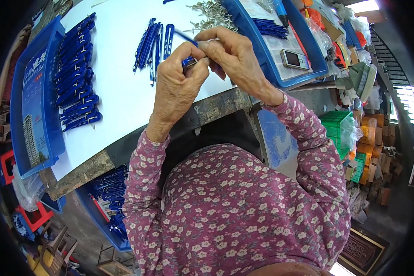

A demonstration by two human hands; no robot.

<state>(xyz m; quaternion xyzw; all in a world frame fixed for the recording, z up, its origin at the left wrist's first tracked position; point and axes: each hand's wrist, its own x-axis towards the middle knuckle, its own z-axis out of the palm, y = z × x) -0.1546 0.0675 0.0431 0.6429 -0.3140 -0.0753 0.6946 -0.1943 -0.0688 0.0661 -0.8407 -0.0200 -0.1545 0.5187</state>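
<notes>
Hands met over white tabletop [119, 92], both wrists bent inward. Left hand [177, 85] curled, fingers closed around small blue part [188, 61], thumb on top. Right hand [234, 55] pinched same part from opposite side, index and thumb closed on it. Loose blue strips [151, 43] lay just left of hands; metal pins [211, 14] just beyond them; blue tray [37, 96] far left.

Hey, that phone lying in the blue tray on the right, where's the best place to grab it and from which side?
Best guess: pinch the small silver rectangular phone across its two long edges, coming straight down from above. It lies flat and face up on the floor of the blue plastic tray, with bare space along both long sides, so fingers fit there; the tray wall blocks a sideways reach.
</notes>
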